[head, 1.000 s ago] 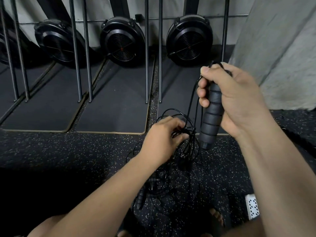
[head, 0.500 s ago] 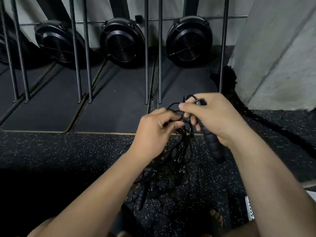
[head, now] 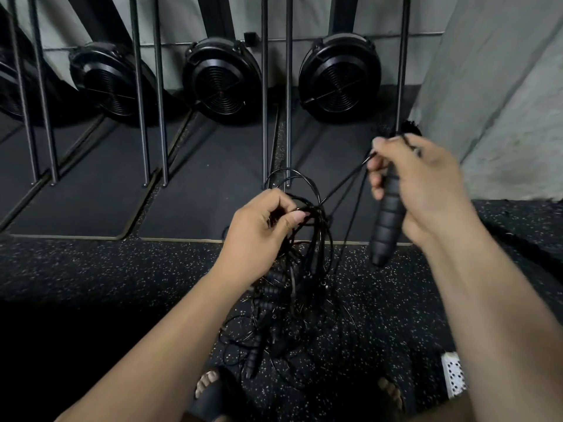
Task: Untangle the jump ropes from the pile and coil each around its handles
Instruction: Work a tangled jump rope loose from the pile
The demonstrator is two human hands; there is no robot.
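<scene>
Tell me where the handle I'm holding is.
Right of centre in the head view: the handle is gripped in your right hand, pointing down, beside the rope tangle your left hand holds.

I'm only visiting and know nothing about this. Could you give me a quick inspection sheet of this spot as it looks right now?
Surface: speckled black floor, with dark mats beyond it.
Job's things: tangled ropes hang down to the floor; one handle is lifted; more handles lie in the pile.
Clutter: a white perforated object at lower right; cannot tell what it is.
Hands: the left hand grips a bunch of rope loops; the right hand grips the handle; cord runs straight between them.
Cables: nothing seen apart from the ropes.
Surroundings: round black fans, metal rails, a concrete wall, sandalled feet.
</scene>
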